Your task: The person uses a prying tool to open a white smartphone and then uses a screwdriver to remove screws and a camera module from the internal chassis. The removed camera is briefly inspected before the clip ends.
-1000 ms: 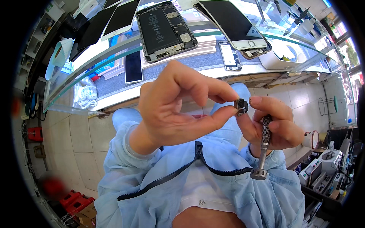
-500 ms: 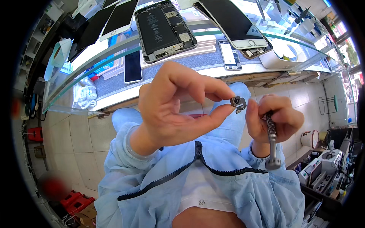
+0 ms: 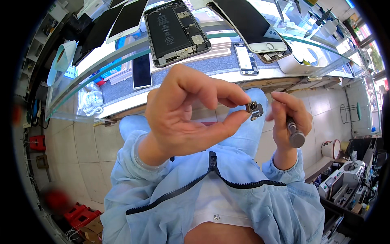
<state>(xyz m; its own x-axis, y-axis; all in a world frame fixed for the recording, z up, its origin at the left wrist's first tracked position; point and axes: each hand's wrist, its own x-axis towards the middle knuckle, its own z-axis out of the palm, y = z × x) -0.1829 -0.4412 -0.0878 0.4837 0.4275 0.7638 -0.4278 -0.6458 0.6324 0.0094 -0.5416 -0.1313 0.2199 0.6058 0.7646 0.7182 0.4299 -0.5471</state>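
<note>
Between thumb and fingertips, my left hand (image 3: 185, 107) pinches a small phone camera module (image 3: 254, 107), its lens and short flex connector showing. Just right of it, my right hand (image 3: 289, 116) is curled round a screwdriver (image 3: 295, 134); the round end cap points down toward me and the tip is hidden. Beyond my hands, an opened phone (image 3: 172, 36) with black battery and inner boards bare lies on the glass counter. To its right rests another phone (image 3: 254, 28) with its white-framed screen lifted off the body.
The glass display counter (image 3: 122, 57) runs across in front of me. Inside it lie a dark-screened phone (image 3: 141, 72), a partly stripped phone (image 3: 245, 59) and bundled white cables (image 3: 92, 101). A white-rimmed screen (image 3: 126, 20) is at the back left. Repair machines (image 3: 345, 179) stand at lower right.
My right hand has turned and shifted slightly left, and the screwdriver's end cap has swung upward. My left hand and the camera module have barely moved.
</note>
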